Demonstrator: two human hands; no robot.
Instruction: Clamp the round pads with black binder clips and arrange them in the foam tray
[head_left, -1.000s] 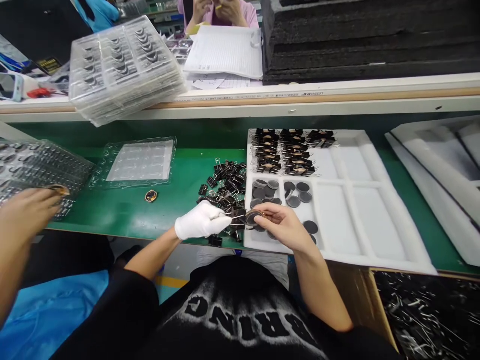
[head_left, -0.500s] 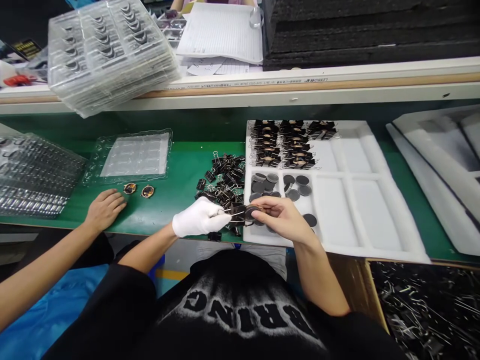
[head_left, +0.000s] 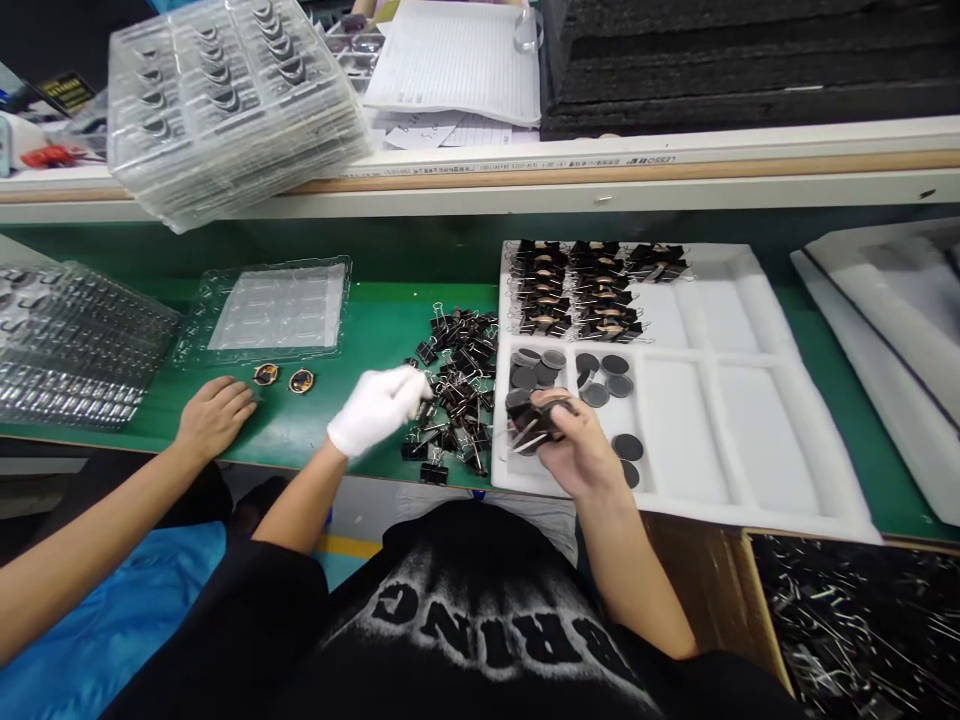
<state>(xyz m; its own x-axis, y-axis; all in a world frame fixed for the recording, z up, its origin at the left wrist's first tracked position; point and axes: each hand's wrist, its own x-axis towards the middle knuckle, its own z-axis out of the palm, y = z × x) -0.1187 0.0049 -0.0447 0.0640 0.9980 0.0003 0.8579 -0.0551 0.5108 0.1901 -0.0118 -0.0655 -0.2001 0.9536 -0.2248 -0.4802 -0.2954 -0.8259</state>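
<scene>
The gloved left hand [head_left: 379,408] has drawn back from the clipped disc [head_left: 543,418] to the left edge of the binder-clip pile [head_left: 461,375], half curled, any hold unclear. Nearest, the black shirt [head_left: 480,570] reads "BRING"; past it, the right hand [head_left: 583,452] pinches the disc over the white tray [head_left: 761,435], long axis and wire handles [head_left: 534,438] slanting near-left; farther, the rail [head_left: 450,197] reads "LESSO"
</scene>
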